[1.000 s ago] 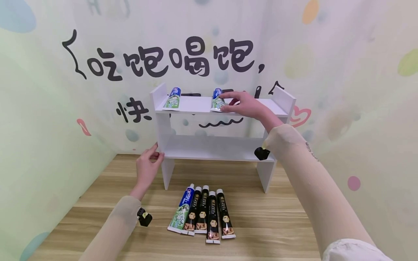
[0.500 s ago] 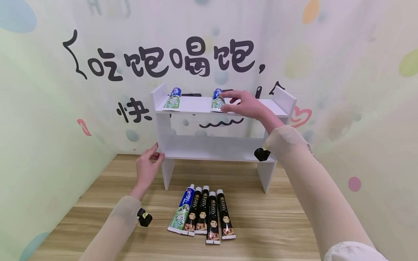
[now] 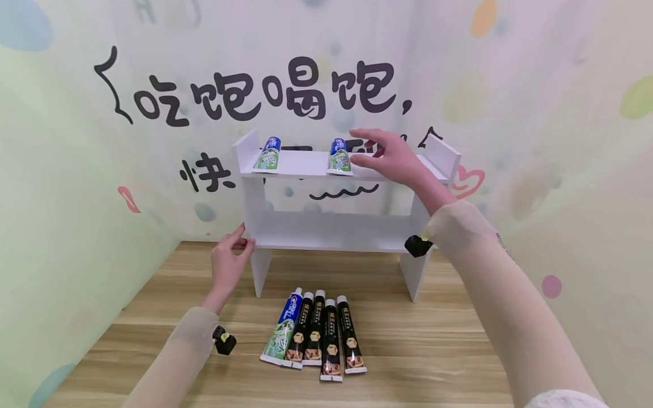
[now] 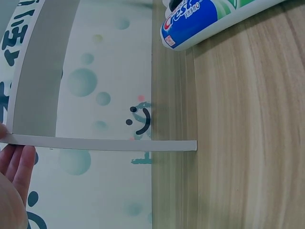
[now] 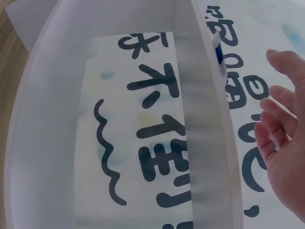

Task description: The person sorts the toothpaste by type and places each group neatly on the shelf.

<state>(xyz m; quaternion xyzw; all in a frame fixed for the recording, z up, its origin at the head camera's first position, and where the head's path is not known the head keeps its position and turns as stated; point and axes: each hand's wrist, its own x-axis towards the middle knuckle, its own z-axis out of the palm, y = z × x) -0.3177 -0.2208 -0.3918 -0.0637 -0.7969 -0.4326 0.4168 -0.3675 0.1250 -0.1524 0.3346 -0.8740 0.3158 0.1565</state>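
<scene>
A white two-tier shelf (image 3: 326,229) stands on the table. My left hand (image 3: 230,260) pinches its left side panel (image 4: 105,143), thumb on one side and fingers on the other. On the top board lie two blue-and-green toothpaste tubes, one at the left end (image 3: 268,155) and one near the middle (image 3: 339,157). Just right of the middle tube, my right hand (image 3: 390,157) hovers with thumb and fingers spread and holds nothing. In the right wrist view that hand (image 5: 286,124) is apart from the shelf's edge, where a sliver of a tube (image 5: 219,53) shows.
On the wooden table (image 3: 433,351) before the shelf, another blue-and-green toothpaste tube (image 3: 283,328) lies beside several black toothpaste tubes (image 3: 331,340), caps toward the shelf. A printed wall cloth (image 3: 168,170) hangs close behind and at both sides.
My right hand has let go of the middle toothpaste tube and drawn slightly right and up, its fingers spreading. The tube stays on the top board. My left hand keeps its place.
</scene>
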